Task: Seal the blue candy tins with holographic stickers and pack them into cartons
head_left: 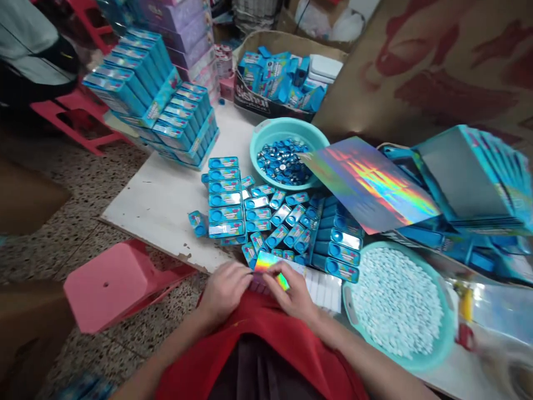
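Note:
My left hand and my right hand meet at the table's front edge, close to my red apron. The fingers of both are closed in a pinch at a shiny holographic card that throws rainbow reflections. Fingers hide part of the card. Beside my right hand lies a white sheet with pale panels. Just beyond my hands, small blue tins lie loose in a heap. A neat stack of blue tins stands to their left, and a row of blue boxes to their right.
A turquoise basin holds blue metallic pieces; another turquoise basin holds pale blue pellets. Large holographic sheets lean at the right. Blue display boxes are stacked at the back left. A pink stool stands left of the table.

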A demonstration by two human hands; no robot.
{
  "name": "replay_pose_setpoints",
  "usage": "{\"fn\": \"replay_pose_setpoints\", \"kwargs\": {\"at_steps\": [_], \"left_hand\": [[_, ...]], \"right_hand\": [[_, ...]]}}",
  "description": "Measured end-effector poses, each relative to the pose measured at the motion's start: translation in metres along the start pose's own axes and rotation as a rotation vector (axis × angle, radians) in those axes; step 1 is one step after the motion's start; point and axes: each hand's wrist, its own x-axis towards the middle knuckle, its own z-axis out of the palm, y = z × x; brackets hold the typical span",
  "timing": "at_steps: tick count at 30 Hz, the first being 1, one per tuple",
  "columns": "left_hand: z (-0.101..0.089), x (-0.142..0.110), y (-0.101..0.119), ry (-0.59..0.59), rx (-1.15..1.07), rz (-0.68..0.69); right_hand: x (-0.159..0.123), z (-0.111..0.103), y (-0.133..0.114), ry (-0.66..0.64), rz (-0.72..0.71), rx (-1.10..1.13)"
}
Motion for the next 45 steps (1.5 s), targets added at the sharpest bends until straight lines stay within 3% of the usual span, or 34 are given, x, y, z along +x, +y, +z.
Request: {"fn": "replay_pose_setpoints", "kwargs": {"at_steps": [2,4,8,13,22,28,32,36,39,42,45], "left_hand": [[0.022,0.028,0.020,-0.220,0.003,0.143],[0.045,0.055,0.038,-0.368,0.116,0.180],[0.072,0.082,0.057,-0.501,0.303,0.176],[0.065,0.082,0.063,-0.613,0.219,0.122],[0.061,0.085,0.069,-0.650,0.075,0.036],[0.061,0.088,0.067,-0.684,0.000,-0.068],[0.066,0.090,0.064,-0.668,-0.008,-0.037],[0.065,0.089,0.061,-0.575,-0.001,0.003],[0.051,0.083,0.062,-0.533,-0.360,-0.105],[0.031,0.072,0.066,-0.671,-0.841,-0.226],[0.010,0.062,0.065,-0.672,-0.971,-0.387]], "right_hand": [[-0.034,-0.027,0.015,-0.069,0.073,-0.069],[-0.058,-0.048,0.034,-0.010,0.164,-0.179],[-0.081,-0.061,0.065,0.165,0.253,-0.337],[-0.081,-0.053,0.073,0.267,0.158,-0.425],[-0.072,-0.049,0.066,0.151,-0.045,-0.800],[-0.080,-0.047,0.068,0.123,-0.156,-0.889],[-0.078,-0.053,0.055,0.123,-0.110,-0.809],[-0.069,-0.067,0.024,0.131,-0.029,-0.534],[-0.059,-0.078,-0.001,0.258,0.111,-0.328],[-0.046,-0.079,-0.018,0.312,0.222,-0.157],[-0.027,-0.069,-0.026,0.327,0.305,0.008]]}}
